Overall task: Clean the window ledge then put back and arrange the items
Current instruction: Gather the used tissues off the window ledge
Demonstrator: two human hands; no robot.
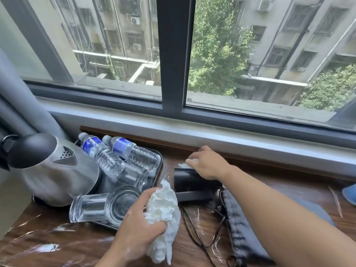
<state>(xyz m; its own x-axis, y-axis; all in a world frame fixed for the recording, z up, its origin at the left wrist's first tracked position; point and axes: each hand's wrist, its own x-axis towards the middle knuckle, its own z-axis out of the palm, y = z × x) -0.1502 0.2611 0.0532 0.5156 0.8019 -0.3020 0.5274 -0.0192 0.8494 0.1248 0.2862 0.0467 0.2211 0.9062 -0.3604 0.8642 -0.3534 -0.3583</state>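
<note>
- Window ledge (pixel 57 241): this is the brown wooden surface under the window, running across the whole lower view. It is hard and glossy. The pale wet streaks suggest it will be slippery under anything you set down.
- Kettle (pixel 52 170): it stands at the far left of the ledge and is metal, probably the heaviest item. Take it by the dark handle at its left, not the smooth body.
- Tray (pixel 160 162): it sits just right of the kettle. Two water bottles (pixel 107 157) lie on their sides in it. They look light and easy to crush, so grip each round the middle.
- Two glasses (pixel 90 208): they lie tipped over at the tray's near edge, touching each other. They are fragile and free to roll, so lift them by the wall, one at a time.
- Your left hand (pixel 136 230): it grips a crumpled wad of tissue (pixel 163 212) just beside the glasses. The wad is soft and likely to shred once soaked.
- Black device (pixel 189 183): it lies right of the tray, with a thin cable (pixel 192 229) trailing toward you.
- Your right hand (pixel 209 164): it reaches over the black device to the ledge's back edge, fingers curled on a small scrap of tissue (pixel 189 164).
- Grey cloth (pixel 238 228): it lies under your right forearm.
- Blue thing (pixel 349 195): it shows at the far right edge, too cropped to identify.
</note>
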